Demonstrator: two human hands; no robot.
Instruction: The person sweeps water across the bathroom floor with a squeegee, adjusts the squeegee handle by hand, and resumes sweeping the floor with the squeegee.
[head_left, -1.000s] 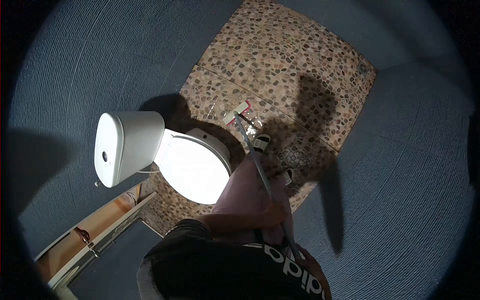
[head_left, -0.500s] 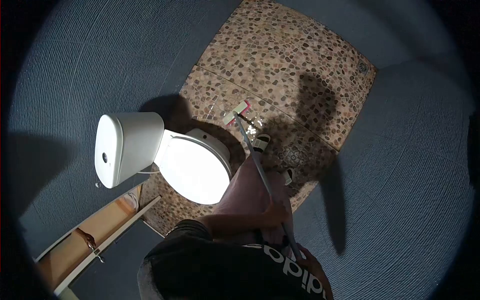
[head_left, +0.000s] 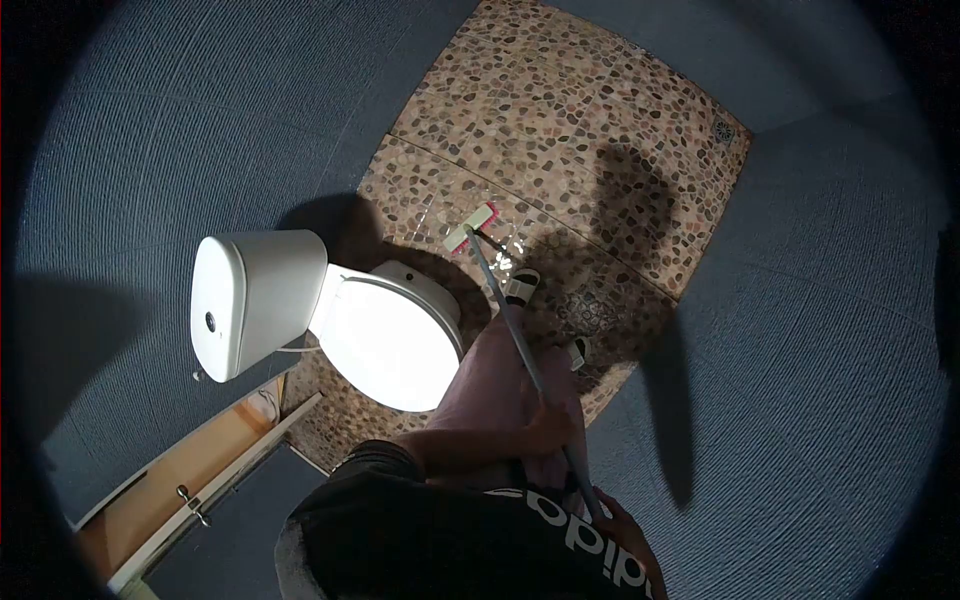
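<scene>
A long grey pole runs from my waist down to a pale brush head with pink bristles, which rests on the wet pebble-patterned floor. My left hand is wrapped round the middle of the pole, in front of my thighs. Lower in the view, my right hand is closed round the pole's upper end, beside my shirt. Water glints on the floor by the brush, close to my sandal.
A white toilet with its lid down stands left of my legs, its tank near the ribbed grey wall. An open door with a metal handle is at lower left. Floor drains show right of my feet and at the far corner.
At the lower left, a hand that was by the door handle is gone from view, and the door has shifted slightly. The brush and my hands have hardly moved.
</scene>
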